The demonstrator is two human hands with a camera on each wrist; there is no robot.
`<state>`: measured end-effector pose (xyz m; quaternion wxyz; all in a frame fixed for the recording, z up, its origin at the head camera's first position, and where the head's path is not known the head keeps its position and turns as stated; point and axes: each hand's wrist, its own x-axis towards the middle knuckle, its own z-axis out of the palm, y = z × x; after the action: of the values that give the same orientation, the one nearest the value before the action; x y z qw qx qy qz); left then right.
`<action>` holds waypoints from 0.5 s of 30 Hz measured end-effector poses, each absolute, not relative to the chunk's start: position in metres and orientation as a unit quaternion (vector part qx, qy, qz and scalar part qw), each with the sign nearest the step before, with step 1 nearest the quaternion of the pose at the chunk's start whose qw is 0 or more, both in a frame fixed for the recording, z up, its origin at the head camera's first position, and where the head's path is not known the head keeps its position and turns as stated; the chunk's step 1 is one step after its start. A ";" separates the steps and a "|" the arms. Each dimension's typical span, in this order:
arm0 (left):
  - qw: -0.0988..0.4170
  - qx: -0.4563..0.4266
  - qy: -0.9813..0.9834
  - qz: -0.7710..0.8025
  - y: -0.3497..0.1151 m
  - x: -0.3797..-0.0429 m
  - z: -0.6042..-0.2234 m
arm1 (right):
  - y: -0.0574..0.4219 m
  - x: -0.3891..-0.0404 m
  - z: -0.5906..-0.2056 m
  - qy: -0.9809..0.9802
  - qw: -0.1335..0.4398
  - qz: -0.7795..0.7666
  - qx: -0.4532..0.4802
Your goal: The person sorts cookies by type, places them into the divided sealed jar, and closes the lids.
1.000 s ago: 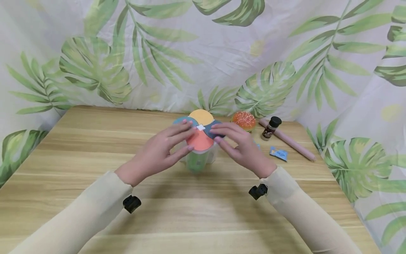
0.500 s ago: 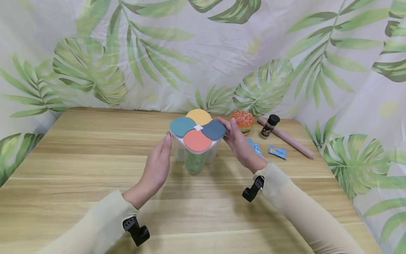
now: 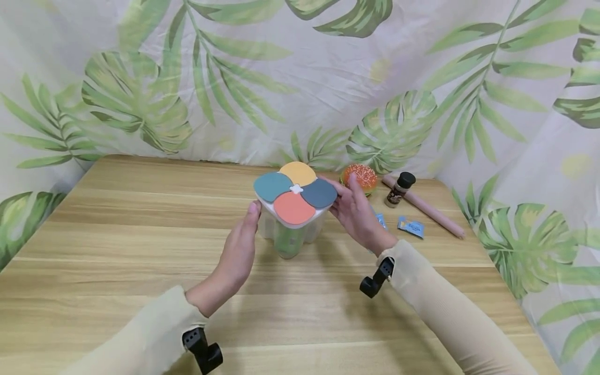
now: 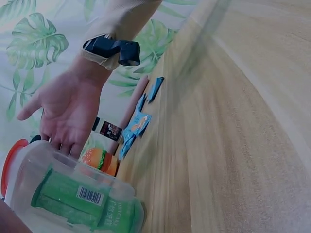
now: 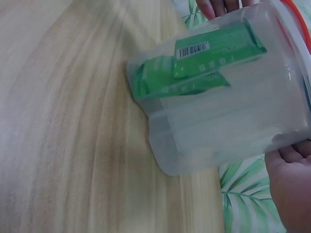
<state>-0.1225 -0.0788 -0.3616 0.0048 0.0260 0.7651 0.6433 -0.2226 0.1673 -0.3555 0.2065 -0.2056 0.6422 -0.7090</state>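
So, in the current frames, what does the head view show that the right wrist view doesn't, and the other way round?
Only the head view shows the burger, black-capped bottle, pink stick, blue packets and the person's sleeves.

Only the right wrist view shows the stripes of a barcode on a green packet; from the head, the box's contents are just a green blur.

Both show the box, at least part of its lid, the left hand, the right hand, the wooden table and the leaf-print cloth.
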 end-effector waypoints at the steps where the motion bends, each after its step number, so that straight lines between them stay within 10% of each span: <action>1: 0.005 0.028 0.766 0.642 -0.079 -0.124 -0.361 | 0.168 -0.222 -0.355 0.643 0.208 -0.707 -0.207; 15: 0.088 0.101 0.733 0.667 -0.109 -0.171 -0.357 | 0.182 -0.183 -0.364 0.651 0.215 -0.688 -0.238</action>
<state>-0.1706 -0.1090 -0.3574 0.0876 0.1006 0.7331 0.6669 -0.1827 0.1823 -0.3637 0.2149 -0.2383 0.6511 -0.6878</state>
